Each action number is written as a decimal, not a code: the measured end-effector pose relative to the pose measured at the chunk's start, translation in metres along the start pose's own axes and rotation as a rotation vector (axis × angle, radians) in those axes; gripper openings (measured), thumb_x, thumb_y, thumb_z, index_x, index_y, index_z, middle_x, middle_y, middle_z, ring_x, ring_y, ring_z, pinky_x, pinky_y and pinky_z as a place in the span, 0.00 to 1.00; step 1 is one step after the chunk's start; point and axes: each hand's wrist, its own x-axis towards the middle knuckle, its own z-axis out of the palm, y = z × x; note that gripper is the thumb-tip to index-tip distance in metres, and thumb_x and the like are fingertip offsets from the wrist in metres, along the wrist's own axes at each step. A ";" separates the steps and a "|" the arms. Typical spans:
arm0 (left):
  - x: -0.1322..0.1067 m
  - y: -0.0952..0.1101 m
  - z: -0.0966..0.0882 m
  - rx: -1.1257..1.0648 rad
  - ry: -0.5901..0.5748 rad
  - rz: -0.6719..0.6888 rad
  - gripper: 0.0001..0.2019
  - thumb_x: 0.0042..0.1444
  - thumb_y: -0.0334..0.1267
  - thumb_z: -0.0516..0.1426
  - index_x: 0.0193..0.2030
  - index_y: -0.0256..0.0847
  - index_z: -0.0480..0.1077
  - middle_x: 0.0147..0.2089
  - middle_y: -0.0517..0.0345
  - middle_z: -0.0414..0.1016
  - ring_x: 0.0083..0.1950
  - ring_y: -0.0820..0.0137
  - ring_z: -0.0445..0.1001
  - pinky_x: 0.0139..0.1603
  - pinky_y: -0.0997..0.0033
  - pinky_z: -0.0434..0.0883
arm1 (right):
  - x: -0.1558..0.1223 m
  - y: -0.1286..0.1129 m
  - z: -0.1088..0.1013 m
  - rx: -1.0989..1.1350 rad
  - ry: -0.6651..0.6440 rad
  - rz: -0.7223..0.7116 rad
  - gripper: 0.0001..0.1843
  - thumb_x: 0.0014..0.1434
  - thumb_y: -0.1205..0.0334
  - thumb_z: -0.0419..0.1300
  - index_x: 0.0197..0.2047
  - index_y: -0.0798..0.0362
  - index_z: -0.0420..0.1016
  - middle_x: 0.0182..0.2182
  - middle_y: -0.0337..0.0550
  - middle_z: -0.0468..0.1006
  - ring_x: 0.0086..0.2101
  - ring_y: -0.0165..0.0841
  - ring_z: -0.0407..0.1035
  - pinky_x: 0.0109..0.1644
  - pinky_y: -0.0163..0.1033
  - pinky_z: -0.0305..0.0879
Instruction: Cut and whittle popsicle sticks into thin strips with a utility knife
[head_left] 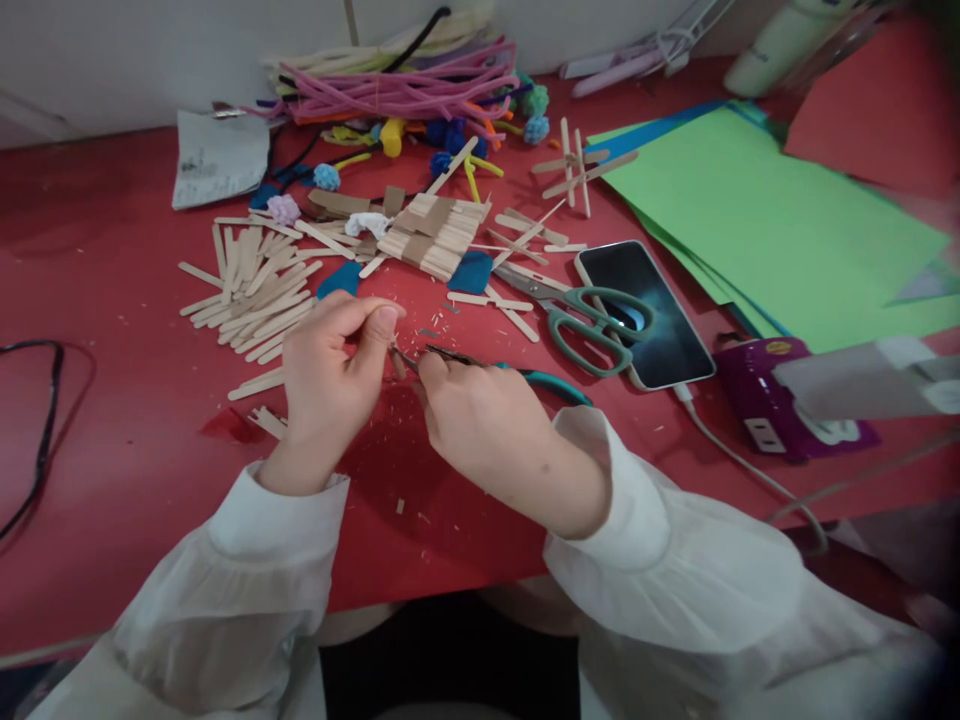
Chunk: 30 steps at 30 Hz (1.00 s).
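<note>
My left hand (341, 360) is closed in a pinch, thumb against the curled index finger, and what it holds is mostly hidden. To its right my right hand (495, 420) is closed, fingertips pressed on a thin dark piece (409, 360) that points toward the left hand. A small brown bit of wood shows between the two hands. Teal-handled pliers (556, 384) lie just behind my right hand, their dark jaws partly covered by it. Around the fingers, small wood chips are scattered on the red table (442, 530).
Loose craft sticks (259, 290) pile at left, beside a joined stick panel (435, 235). Green-handled scissors (592, 320) overlap a phone (645, 310) at right. Pipe cleaners (397, 80) lie at the back, green paper sheets (780, 220) and a purple box (765, 390) at right.
</note>
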 end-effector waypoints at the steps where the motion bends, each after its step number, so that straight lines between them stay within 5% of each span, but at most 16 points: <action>1: 0.000 -0.001 0.000 -0.002 0.005 -0.013 0.12 0.61 0.42 0.51 0.31 0.48 0.74 0.27 0.60 0.70 0.31 0.68 0.68 0.34 0.67 0.65 | -0.001 -0.001 0.000 -0.024 0.010 -0.008 0.13 0.57 0.75 0.45 0.37 0.59 0.70 0.26 0.51 0.77 0.23 0.36 0.72 0.20 0.36 0.46; 9: 0.001 -0.006 0.001 -0.082 0.040 -0.118 0.11 0.60 0.41 0.53 0.30 0.47 0.73 0.28 0.61 0.72 0.31 0.69 0.70 0.36 0.68 0.66 | -0.004 -0.008 0.007 -0.125 0.074 -0.053 0.17 0.57 0.78 0.43 0.39 0.61 0.71 0.30 0.53 0.76 0.26 0.37 0.72 0.20 0.36 0.41; 16: 0.000 -0.008 -0.001 -0.189 0.173 -0.168 0.09 0.60 0.42 0.54 0.33 0.47 0.74 0.29 0.62 0.74 0.31 0.71 0.73 0.36 0.70 0.68 | 0.003 0.007 -0.004 0.124 0.044 0.093 0.13 0.63 0.64 0.46 0.41 0.57 0.70 0.27 0.46 0.78 0.24 0.36 0.70 0.23 0.38 0.42; 30: -0.001 -0.008 -0.002 -0.098 0.053 -0.132 0.10 0.60 0.43 0.54 0.36 0.48 0.76 0.34 0.60 0.77 0.35 0.70 0.75 0.38 0.70 0.69 | 0.006 0.013 -0.005 0.150 -0.059 0.077 0.12 0.62 0.64 0.46 0.39 0.55 0.70 0.27 0.47 0.78 0.23 0.35 0.68 0.25 0.39 0.41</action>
